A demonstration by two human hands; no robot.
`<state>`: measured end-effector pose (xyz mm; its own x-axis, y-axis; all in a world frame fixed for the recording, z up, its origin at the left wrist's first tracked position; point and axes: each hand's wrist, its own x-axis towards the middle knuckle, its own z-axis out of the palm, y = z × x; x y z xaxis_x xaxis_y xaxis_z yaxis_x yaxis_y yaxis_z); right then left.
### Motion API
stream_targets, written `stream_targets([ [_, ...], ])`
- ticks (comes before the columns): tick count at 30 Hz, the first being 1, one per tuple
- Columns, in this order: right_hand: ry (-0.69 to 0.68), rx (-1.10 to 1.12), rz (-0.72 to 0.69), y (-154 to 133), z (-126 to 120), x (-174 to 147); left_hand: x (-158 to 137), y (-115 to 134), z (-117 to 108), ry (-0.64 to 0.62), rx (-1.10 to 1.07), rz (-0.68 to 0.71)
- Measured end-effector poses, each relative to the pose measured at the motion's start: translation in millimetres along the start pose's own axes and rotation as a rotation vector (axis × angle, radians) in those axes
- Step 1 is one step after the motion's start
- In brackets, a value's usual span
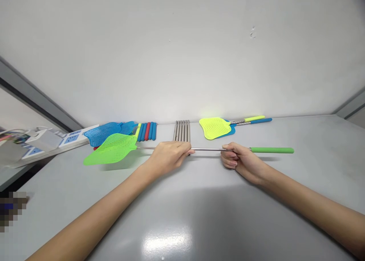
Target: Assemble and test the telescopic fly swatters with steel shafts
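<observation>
A green fly swatter (114,150) is held level just above the table, its perforated head to the left and its green handle grip (272,150) to the right. My left hand (169,154) is closed round the metal rod, left of its middle. Nearer the handle, my right hand (239,160) pinches the same rod between thumb and curled fingers. A bare stretch of the rod (208,149) shows between the two hands. Behind my left hand lies a row of several metal rods (181,129), their near ends partly hidden by it.
Several coloured handle grips (147,131) lie in a row beside blue swatter heads (104,133). A yellow swatter (215,128) rests on a blue swatter (261,120) near the wall. Power strips (71,139) with plugs and cables stand at the table's left edge.
</observation>
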<state>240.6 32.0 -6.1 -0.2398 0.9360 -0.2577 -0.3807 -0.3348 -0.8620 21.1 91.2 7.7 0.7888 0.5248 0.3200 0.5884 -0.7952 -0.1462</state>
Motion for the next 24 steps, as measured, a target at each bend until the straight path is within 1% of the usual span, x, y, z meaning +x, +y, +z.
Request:
stream_targets([
  [5, -0.007, -0.011, -0.029, 1.0, 0.6, 0.1, -1.8, -1.9, 1.1, -0.021, -0.001, -0.008],
  [14, 0.003, -0.012, -0.027, -0.4, 1.0, 0.7, -1.3, -4.3, 0.4, -0.024, -0.014, -0.004],
  [24, 0.030, -0.049, -0.046, -2.6, 0.2, -1.2, -3.8, -10.6, 1.0, 0.049, 0.035, 0.010],
])
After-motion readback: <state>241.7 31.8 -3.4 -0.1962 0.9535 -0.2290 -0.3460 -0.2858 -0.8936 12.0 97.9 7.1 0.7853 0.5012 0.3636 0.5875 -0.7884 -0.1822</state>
